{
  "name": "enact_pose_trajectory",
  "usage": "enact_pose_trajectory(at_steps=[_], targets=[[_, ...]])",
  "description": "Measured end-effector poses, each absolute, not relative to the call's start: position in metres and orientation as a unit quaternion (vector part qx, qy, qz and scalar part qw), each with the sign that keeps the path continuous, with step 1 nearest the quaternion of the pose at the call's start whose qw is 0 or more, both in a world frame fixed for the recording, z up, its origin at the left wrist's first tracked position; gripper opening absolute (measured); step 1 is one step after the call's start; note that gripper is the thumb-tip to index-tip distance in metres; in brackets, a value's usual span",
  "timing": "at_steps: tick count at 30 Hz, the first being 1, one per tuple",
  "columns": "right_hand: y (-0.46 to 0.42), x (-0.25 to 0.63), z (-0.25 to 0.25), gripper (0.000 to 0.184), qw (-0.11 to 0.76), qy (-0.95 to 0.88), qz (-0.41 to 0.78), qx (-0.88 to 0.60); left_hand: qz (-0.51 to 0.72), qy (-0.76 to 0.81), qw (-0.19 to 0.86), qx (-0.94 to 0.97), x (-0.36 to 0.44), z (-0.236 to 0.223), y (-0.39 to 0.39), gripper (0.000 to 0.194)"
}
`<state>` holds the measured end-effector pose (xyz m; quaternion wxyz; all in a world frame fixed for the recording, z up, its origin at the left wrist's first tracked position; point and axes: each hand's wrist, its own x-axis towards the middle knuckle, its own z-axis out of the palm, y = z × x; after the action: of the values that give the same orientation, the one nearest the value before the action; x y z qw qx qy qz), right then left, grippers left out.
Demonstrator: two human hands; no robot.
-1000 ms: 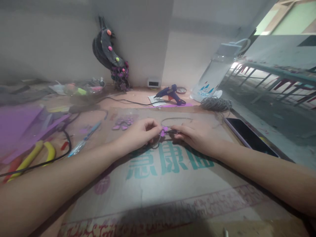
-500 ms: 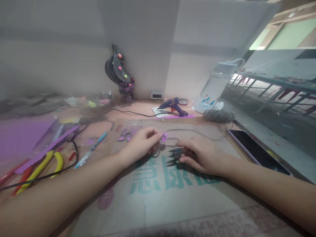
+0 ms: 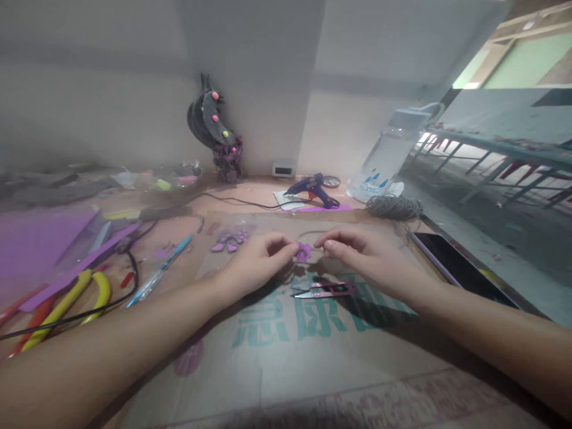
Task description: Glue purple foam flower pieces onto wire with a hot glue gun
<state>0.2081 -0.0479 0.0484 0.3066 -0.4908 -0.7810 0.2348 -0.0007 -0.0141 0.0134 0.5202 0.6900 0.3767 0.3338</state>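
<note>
My left hand (image 3: 263, 256) pinches a small purple flower-shaped piece (image 3: 304, 252) at its left edge, between thumb and forefinger. Grey yarn (image 3: 313, 232) runs from this piece towards my right hand (image 3: 357, 253). The right thumb and forefinger are closed at the yarn, just right of the piece; the exact grip is small and partly hidden. Below the hands, a pair of thread snips (image 3: 328, 291) with pink handles lies on the cardboard sheet (image 3: 286, 375). Several purple heart-shaped pieces with grey edges (image 3: 229, 241) sit beyond my left wrist.
A blue glue gun (image 3: 313, 189), a ball of grey yarn (image 3: 393, 207) and a water bottle (image 3: 379, 155) are at the back. A phone (image 3: 460, 268) lies right. Yellow-handled pliers (image 3: 60, 313), a blue pen (image 3: 161, 271) and a black cable (image 3: 134, 268) are left. A decorated grey crescent (image 3: 212, 122) leans on the wall.
My right hand has let go of the thread snips, which now lie on the cardboard. It has moved up to the yarn beside the purple piece. My left hand keeps its pinch.
</note>
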Motion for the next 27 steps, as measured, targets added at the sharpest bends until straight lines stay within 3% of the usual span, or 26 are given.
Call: enact_pose_trajectory(at_steps=[5,11,27], targets=[[-0.048,0.197,0.039,0.019,0.357,-0.745,0.298,-0.478,0.327,0.392,0.435,0.742,-0.003,0.012,-0.017,0.031],[-0.048,0.193,0.023,0.022,0.336,-0.691,0.399,-0.501,0.313,0.389,0.375,0.781,-0.003,0.015,-0.018,0.03],[-0.048,0.196,0.025,0.023,0.326,-0.724,0.356,-0.493,0.276,0.379,0.344,0.814,-0.003,0.011,-0.016,0.024]])
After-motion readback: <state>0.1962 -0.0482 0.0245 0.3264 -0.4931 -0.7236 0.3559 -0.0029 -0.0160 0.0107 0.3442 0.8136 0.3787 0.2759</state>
